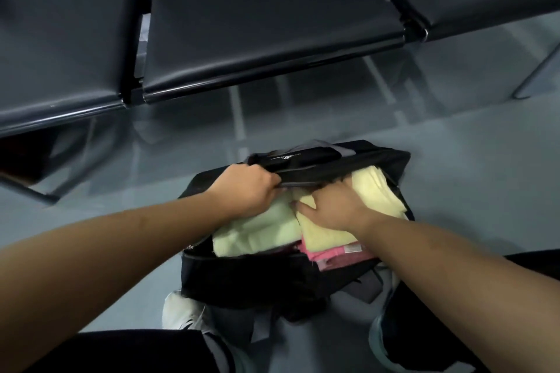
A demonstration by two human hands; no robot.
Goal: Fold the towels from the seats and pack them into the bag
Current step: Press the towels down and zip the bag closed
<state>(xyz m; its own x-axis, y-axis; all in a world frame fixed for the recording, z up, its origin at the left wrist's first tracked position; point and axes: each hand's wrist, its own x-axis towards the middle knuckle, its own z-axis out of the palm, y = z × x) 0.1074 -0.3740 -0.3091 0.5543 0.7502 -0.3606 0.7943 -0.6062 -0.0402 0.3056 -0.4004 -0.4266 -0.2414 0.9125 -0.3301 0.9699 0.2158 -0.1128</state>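
Gripping the far flap (318, 160) of the black bag (242, 278), my left hand (248, 188) has its fingers (271, 183) curled tight round the fabric edge and holds it up over the opening. My right hand (336, 206) lies flat on the pale yellow towel (375, 188), the fingers fairly straight and pressing down, pinching nothing; their tips run in under the raised flap, so I cannot see where they end. The bag sits on the grey floor (151, 221) just in front of my feet, its top open. Inside it, a pale green towel (257, 233) fills the left half, touching the yellow one along the middle. A pink towel (333, 253) shows beneath the yellow one at the near edge, partly sticking out over the rim. My white shoe (181, 312) stands at the bag's near left corner. The dark seats (266, 24) run in a row beyond the bag, well apart from it.
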